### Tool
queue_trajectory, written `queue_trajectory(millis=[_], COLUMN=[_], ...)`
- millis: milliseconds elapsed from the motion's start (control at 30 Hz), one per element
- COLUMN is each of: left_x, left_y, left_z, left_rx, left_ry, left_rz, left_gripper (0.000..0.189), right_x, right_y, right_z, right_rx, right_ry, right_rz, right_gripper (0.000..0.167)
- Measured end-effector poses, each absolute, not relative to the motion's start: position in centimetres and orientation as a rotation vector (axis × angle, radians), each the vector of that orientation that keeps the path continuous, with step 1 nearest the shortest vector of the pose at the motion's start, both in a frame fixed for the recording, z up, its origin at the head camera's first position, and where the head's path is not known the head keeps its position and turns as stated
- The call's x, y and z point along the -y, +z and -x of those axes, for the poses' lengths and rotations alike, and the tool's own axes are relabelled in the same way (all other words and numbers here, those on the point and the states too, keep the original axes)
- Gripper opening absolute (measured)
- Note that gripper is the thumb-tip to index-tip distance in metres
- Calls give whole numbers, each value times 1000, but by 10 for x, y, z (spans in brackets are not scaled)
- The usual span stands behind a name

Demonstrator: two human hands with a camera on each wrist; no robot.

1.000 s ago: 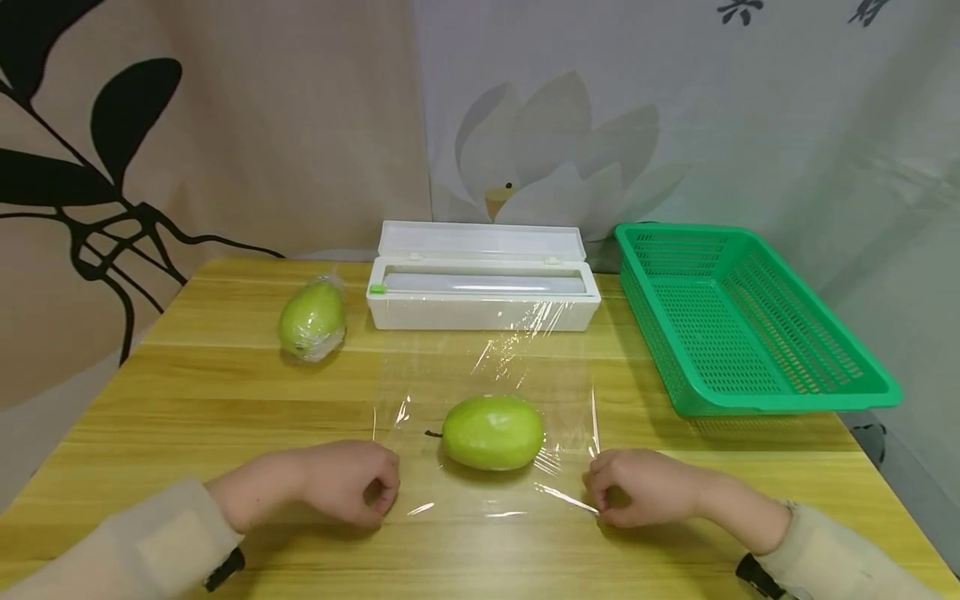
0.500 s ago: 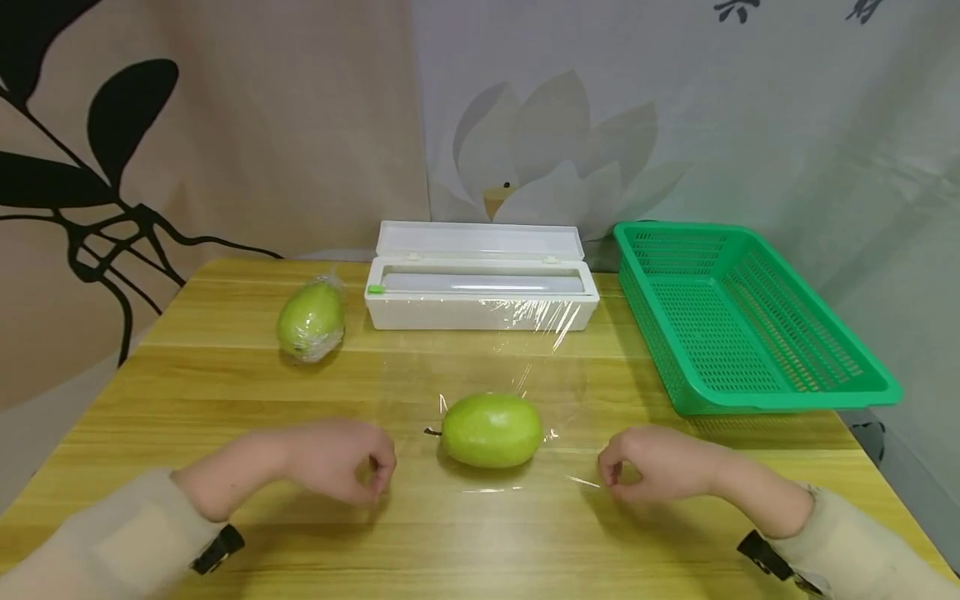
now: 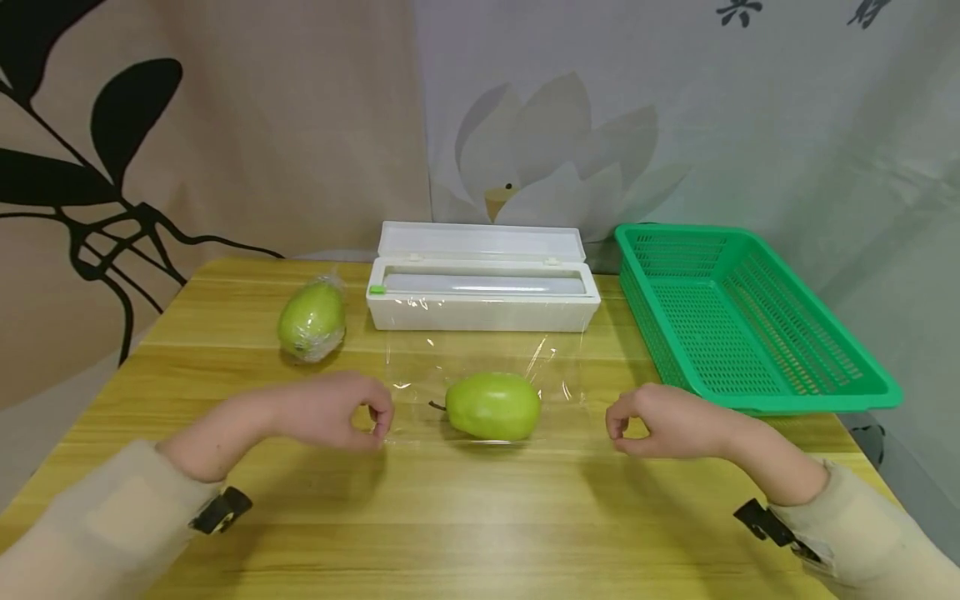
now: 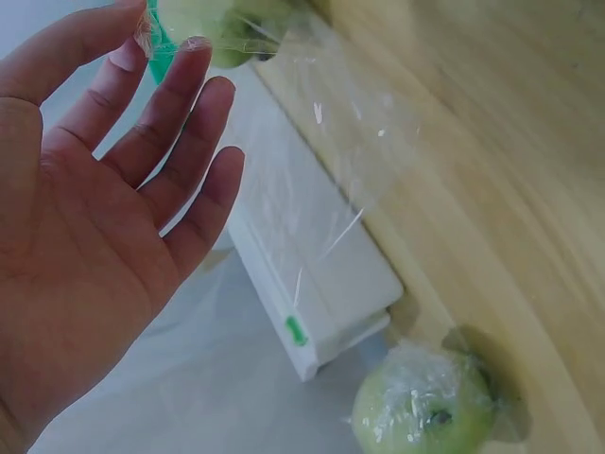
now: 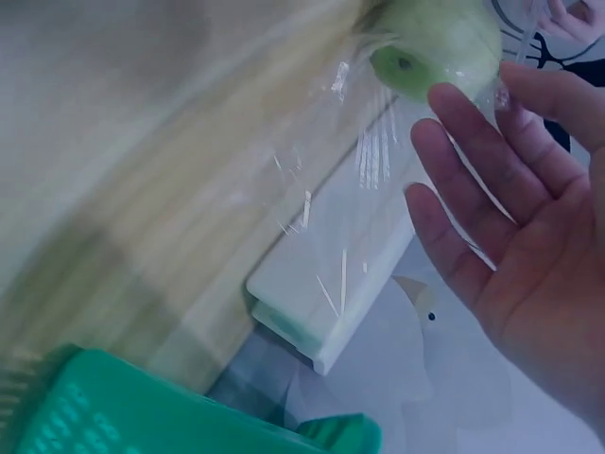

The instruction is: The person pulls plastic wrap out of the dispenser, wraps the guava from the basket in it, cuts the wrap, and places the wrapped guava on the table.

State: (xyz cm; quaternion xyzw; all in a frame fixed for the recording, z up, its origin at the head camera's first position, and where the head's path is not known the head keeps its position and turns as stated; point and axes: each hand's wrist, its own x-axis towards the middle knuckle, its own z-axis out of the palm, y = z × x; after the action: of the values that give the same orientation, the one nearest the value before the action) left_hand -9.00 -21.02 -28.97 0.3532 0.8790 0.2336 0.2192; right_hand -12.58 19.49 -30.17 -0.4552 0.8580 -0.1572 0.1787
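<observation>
My left hand and right hand pinch the cling film either side of the green fruit; likely the wrapping step, calling next for folding it over

Only this to log for you: on the pale hanging cloth behind the worktop, at the top edge of your head view, you get a dark Chinese character, top cropped, maybe 兴, can't confirm. Further right you get a second dark character, also clipped, looks like 财.
</observation>
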Motion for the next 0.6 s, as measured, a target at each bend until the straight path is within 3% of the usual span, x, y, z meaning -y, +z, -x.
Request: queue_trajectory(millis=[600], left_x=[219], left_y=[-288], left_z=[138], left_rx=[-2546], left_ry=[774], left_rz=[-854], left_gripper=[10], right_x=[-185], right_y=[-301], right_z=[155], right_rx=[-2753], right_ry=[-476], right_rz=[973], right_gripper=[11])
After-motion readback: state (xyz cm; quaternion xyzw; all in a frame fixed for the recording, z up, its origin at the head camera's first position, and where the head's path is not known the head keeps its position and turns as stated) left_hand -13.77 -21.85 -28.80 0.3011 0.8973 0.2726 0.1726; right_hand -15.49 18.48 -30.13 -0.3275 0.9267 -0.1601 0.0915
